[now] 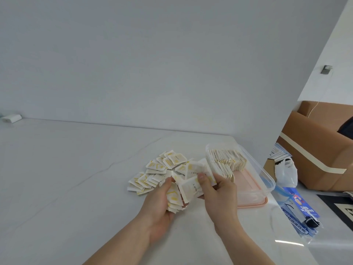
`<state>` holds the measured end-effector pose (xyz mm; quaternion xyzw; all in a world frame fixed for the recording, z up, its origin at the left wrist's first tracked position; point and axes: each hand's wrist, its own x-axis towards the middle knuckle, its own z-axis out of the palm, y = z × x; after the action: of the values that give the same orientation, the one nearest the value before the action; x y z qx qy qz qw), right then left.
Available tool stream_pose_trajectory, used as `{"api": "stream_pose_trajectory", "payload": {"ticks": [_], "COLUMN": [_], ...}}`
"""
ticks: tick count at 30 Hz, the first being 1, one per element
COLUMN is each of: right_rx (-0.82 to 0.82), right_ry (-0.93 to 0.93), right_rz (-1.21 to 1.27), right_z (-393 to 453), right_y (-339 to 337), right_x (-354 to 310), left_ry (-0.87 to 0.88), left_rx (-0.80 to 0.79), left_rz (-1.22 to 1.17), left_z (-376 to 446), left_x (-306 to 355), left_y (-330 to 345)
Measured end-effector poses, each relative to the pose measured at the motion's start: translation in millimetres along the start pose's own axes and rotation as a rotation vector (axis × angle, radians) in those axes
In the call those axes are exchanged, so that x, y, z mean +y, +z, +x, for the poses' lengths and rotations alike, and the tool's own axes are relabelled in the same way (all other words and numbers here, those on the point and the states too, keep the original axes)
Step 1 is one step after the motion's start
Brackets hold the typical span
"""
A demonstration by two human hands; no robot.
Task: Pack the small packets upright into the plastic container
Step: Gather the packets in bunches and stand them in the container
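Both grips grasping packets [188, 188], long axis tilted, beside plastic container [267, 180]

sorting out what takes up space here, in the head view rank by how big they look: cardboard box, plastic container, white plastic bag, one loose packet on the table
1. cardboard box, though cut off by the frame edge
2. plastic container
3. white plastic bag
4. one loose packet, clearly smallest
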<state>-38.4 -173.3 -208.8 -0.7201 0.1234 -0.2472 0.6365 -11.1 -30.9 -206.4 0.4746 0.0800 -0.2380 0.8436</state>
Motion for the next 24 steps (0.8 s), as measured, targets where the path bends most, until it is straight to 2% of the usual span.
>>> {"api": "stream_pose_trajectory", "payload": {"ticks": [5,12,17,20,24], "right_rx": [-0.053,-0.055,-0.096,-0.132,-0.159], "right_ry": [0.074,0.088,-0.1,-0.147,-0.177], "right_rz": [0.066,0.176,-0.057,-0.108,-0.173], "right_z": [-7.1,-8.0,-8.5,-5.9,-0.2], "right_y": [4.6,2.2,0.9,-1.1,-2.7], "right_x": [0.9,-1.9,0.0,2.4,11.7], "left_ry": [-0.049,-0.06,-0.151,-0.155,-0.102], "left_rx": [-0.015,-0.068,-0.244,-0.355,-0.391], "left_rz": [-0.048,0.018,0.1,0.162,0.188], "left_z": [1.2,-0.8,-3.0,-3.9,-3.3], "left_x": [3.7,8.4,8.8,12.6,15.2], "left_y": [-1.4,-2.4,-4.5,-6.6,-6.5]}}
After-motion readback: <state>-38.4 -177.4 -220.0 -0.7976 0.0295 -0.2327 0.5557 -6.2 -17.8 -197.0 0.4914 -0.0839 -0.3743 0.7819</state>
